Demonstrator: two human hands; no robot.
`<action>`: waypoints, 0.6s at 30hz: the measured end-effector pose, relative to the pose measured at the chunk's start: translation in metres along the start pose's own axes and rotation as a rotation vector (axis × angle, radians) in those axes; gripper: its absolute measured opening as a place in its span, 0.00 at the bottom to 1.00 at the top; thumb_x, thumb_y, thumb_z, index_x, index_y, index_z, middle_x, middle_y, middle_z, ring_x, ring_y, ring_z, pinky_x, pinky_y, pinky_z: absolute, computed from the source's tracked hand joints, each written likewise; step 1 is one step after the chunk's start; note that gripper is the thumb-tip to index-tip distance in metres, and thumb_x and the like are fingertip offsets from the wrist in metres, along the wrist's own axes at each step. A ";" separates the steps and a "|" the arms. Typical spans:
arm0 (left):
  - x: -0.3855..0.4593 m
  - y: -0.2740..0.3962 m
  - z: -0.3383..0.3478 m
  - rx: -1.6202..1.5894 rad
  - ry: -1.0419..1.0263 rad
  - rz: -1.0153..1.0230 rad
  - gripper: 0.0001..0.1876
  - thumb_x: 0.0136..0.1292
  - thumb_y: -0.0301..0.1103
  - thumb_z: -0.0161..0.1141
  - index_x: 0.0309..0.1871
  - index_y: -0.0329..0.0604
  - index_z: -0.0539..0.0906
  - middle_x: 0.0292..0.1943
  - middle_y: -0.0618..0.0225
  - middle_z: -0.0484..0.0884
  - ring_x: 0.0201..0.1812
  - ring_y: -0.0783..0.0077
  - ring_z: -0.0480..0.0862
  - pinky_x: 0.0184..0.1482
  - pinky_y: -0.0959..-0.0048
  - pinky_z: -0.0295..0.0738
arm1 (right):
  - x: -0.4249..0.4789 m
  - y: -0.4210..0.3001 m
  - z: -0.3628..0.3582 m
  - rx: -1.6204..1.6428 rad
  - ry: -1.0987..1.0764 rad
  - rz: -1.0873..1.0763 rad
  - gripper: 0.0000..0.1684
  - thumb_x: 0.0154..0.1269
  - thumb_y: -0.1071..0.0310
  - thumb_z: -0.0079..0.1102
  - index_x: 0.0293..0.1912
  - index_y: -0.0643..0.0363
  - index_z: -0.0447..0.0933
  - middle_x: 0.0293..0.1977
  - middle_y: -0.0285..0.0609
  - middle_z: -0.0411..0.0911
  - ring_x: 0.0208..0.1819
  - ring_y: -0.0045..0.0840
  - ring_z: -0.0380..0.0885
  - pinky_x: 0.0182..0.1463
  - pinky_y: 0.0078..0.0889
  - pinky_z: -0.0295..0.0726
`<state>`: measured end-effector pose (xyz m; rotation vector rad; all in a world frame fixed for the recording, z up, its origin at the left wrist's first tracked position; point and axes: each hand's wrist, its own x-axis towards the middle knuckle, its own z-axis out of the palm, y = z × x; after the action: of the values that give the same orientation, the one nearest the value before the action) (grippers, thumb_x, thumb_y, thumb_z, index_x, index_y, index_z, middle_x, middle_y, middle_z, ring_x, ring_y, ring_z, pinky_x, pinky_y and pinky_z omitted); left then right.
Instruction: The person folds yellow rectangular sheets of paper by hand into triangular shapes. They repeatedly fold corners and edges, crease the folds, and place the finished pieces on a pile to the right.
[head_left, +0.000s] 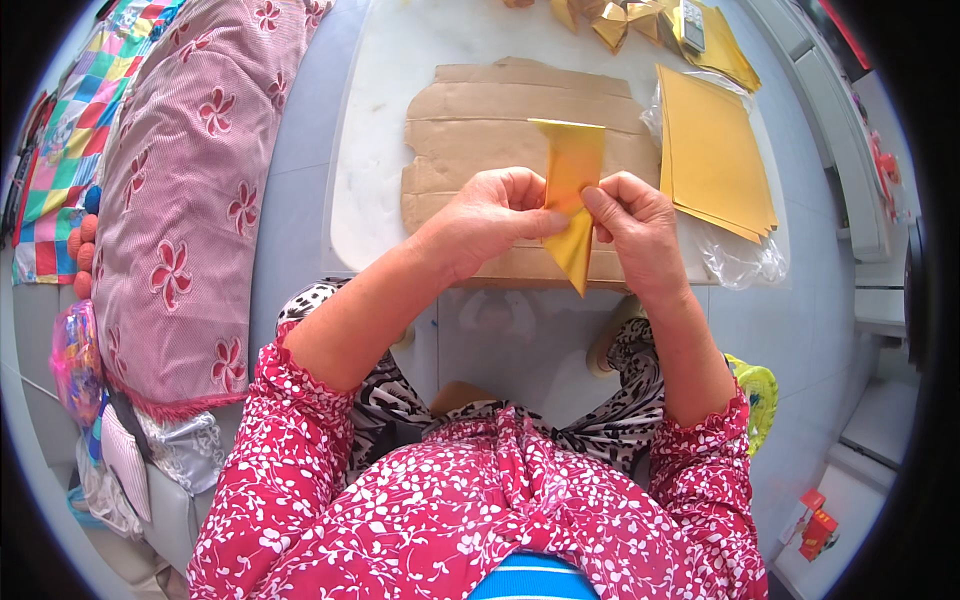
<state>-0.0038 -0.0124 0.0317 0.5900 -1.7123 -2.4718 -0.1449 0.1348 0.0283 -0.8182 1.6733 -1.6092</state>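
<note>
Both hands hold one folded piece of yellow, gold-sheened paper above the near part of a flattened brown cardboard sheet. My left hand grips its left side, thumb across the front. On the right edge, my right hand pinches the paper between thumb and fingers. The paper's upper part is a flat strip, and its lower end narrows to a point hanging downward. To the right lies a stack of flat yellow paper sheets on clear plastic wrap. Several folded gold paper pieces sit at the table's far side.
The cardboard lies on a white table with rounded corners. A remote control rests on more yellow paper at the far right. Left of the table is a sofa with a pink flowered cover. A yellow-green item is near my right elbow.
</note>
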 end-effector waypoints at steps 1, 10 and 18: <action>0.001 0.000 0.003 -0.029 0.006 0.008 0.13 0.65 0.30 0.67 0.50 0.34 0.83 0.44 0.69 0.85 0.41 0.80 0.82 0.49 0.77 0.77 | 0.000 0.001 0.001 0.010 -0.014 0.016 0.09 0.71 0.67 0.64 0.35 0.63 0.80 0.25 0.28 0.76 0.26 0.09 0.69 0.30 0.16 0.71; 0.004 -0.003 0.001 0.014 0.126 0.131 0.11 0.68 0.31 0.64 0.50 0.37 0.86 0.41 0.70 0.87 0.40 0.80 0.82 0.44 0.77 0.76 | -0.003 0.002 0.006 -0.045 -0.164 0.099 0.11 0.70 0.65 0.64 0.35 0.63 0.80 0.25 0.28 0.77 0.27 0.09 0.70 0.31 0.17 0.71; 0.007 0.016 -0.015 -0.052 0.252 0.272 0.09 0.67 0.29 0.63 0.47 0.36 0.86 0.37 0.69 0.87 0.36 0.78 0.81 0.42 0.75 0.77 | -0.013 0.001 0.004 -0.275 -0.302 0.177 0.11 0.69 0.65 0.65 0.33 0.61 0.80 0.24 0.27 0.75 0.26 0.08 0.68 0.28 0.16 0.68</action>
<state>-0.0069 -0.0333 0.0398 0.5895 -1.5172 -2.1468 -0.1338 0.1428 0.0277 -0.9654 1.7111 -1.0899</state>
